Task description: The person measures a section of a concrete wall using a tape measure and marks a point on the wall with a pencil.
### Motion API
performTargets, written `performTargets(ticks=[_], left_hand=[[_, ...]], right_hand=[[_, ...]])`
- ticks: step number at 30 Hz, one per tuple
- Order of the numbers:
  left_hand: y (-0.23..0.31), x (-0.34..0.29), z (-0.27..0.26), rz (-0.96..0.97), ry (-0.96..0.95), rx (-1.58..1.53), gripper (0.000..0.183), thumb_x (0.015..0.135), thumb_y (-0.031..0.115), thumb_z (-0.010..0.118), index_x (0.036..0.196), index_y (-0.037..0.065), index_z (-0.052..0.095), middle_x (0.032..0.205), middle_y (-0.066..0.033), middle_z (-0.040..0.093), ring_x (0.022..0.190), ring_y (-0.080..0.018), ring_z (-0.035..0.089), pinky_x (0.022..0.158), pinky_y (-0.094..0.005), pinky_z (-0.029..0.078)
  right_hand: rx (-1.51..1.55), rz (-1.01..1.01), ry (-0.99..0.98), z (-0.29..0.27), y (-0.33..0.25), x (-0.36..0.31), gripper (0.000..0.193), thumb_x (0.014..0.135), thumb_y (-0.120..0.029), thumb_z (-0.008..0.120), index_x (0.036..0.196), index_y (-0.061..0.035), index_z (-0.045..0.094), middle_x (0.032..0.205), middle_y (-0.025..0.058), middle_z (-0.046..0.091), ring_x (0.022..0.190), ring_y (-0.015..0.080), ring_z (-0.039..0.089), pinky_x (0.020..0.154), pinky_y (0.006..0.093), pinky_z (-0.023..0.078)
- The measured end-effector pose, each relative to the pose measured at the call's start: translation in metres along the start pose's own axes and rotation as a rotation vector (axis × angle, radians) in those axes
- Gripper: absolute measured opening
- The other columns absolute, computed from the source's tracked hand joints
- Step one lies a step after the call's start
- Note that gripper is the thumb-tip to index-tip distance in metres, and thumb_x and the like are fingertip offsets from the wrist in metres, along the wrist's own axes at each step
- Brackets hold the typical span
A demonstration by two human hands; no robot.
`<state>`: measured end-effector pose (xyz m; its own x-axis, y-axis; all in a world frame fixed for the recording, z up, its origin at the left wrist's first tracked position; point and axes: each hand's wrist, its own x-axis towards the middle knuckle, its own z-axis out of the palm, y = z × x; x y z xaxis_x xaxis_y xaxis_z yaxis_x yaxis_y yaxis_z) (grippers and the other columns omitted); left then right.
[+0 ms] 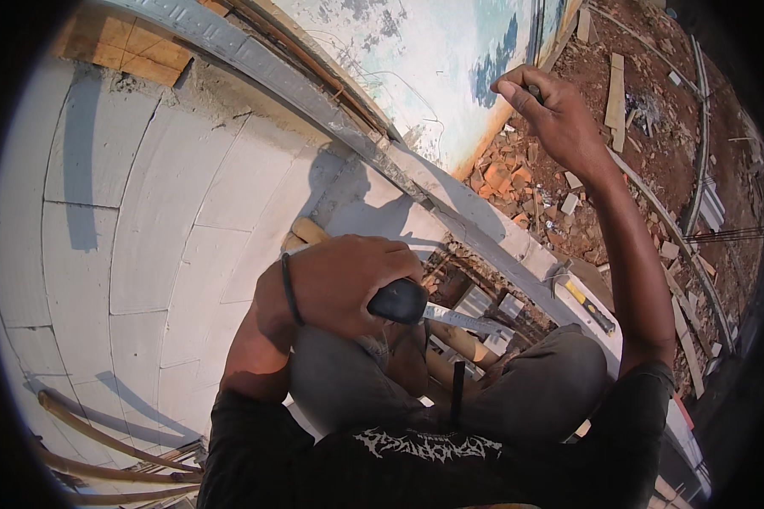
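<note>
My left hand (348,276) is closed around a tool with a rounded black handle (399,302), held above my bent knees. From that handle a narrow silver-grey strip (467,319) runs to the right; whether it is a blade or a measuring tape I cannot tell. Raised at the upper right, my right hand (552,110) is closed, with a small dark end showing at its curled fingers. What that thing is stays mostly hidden. Beyond my right knee, a yellow and black utility knife (590,305) lies on the pale ledge.
A wall of pale blocks (153,254) fills the left side. Along the upper middle a long grey metal channel (255,64) runs diagonally beside a painted wall (416,51). Broken bricks (502,180) and planks (615,102) lie on red soil at right. Bamboo poles (110,462) stand lower left.
</note>
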<state>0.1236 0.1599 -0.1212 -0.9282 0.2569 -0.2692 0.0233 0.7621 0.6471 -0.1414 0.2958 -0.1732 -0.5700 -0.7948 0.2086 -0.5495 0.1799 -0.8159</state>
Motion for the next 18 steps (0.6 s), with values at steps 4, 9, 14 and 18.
performTargets(ticks=[4,9,14,18], left_hand=[[0.013,-0.006,-0.005,-0.273,-0.049,0.028,0.051,0.06,0.003,0.074,0.108,0.007,0.06,0.098,-0.0113,0.067,0.09,-0.0296,0.067,0.079,-0.0341,0.052],[0.002,-0.04,-0.006,-0.47,0.129,0.007,0.052,0.062,-0.002,0.076,0.111,0.003,0.06,0.103,-0.0106,0.07,0.092,-0.0217,0.069,0.082,-0.0302,0.052],[0.0,-0.03,0.006,-0.448,0.165,0.038,0.05,0.067,-0.004,0.076,0.114,0.001,0.059,0.101,-0.0101,0.07,0.091,-0.0204,0.068,0.083,-0.0306,0.052],[0.01,-0.006,0.014,-0.424,-0.029,0.079,0.051,0.062,-0.001,0.071,0.113,0.004,0.062,0.096,-0.0133,0.069,0.085,-0.0298,0.068,0.078,-0.0324,0.053]], right_hand=[[-0.012,-0.173,0.005,0.038,0.087,-0.088,0.026,0.098,-0.029,0.056,0.099,-0.0058,0.069,0.08,0.0013,0.06,0.065,0.0086,0.053,0.061,0.0284,0.046],[0.422,0.378,-0.044,0.07,0.107,-0.165,0.036,0.097,-0.035,0.055,0.098,-0.0019,0.068,0.083,0.0036,0.06,0.074,0.0143,0.055,0.071,0.0309,0.046],[0.853,0.502,-0.292,0.127,0.125,-0.214,0.042,0.097,-0.042,0.054,0.104,-0.0029,0.067,0.075,0.0006,0.055,0.067,0.0101,0.051,0.062,0.0274,0.043],[0.832,0.424,-0.499,0.149,0.11,-0.222,0.044,0.096,-0.043,0.054,0.102,-0.0026,0.068,0.069,-0.0007,0.054,0.064,0.0086,0.05,0.059,0.0265,0.042]])
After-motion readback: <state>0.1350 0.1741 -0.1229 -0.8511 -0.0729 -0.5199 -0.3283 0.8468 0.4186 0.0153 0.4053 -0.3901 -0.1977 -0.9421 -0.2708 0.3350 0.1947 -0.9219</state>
